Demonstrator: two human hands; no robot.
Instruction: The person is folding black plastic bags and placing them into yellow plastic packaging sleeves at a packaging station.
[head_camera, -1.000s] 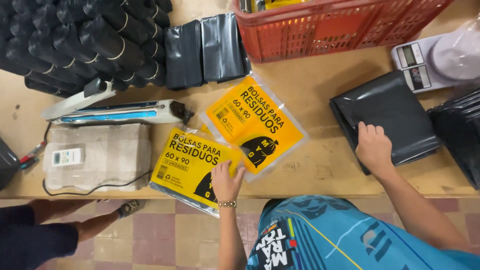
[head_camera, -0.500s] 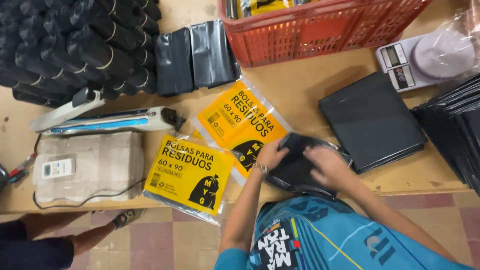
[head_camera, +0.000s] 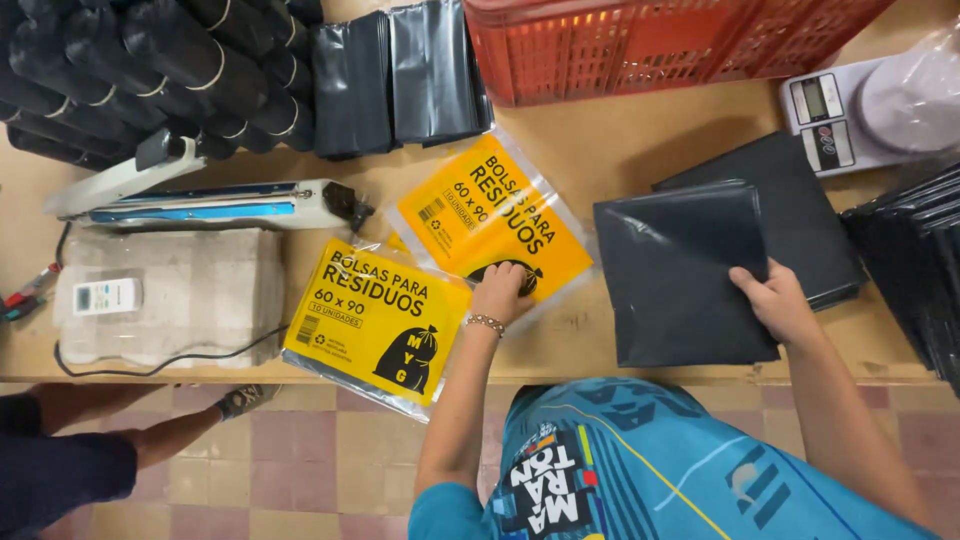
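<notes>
A folded black bag (head_camera: 680, 275) is gripped at its right edge by the right hand (head_camera: 775, 300), thumb on top and fingers underneath, and it lies flat on the wooden table (head_camera: 620, 150), overlapping a second folded black bag (head_camera: 790, 200) behind it. The left hand (head_camera: 502, 292) is pressed, fingers curled downward, on the near edge of a yellow packet (head_camera: 490, 215) that lies tilted in the middle of the table; whether the packet is pinched or only touched cannot be told. Another yellow packet (head_camera: 375, 320) is seen just left of that hand, hanging slightly over the table's front edge. A red crate (head_camera: 650, 45) is set at the back, a scale (head_camera: 850, 115) at the right, a heat sealer (head_camera: 210, 200) at the left, and rolled black bags (head_camera: 120, 70) are stacked in the far left corner.
</notes>
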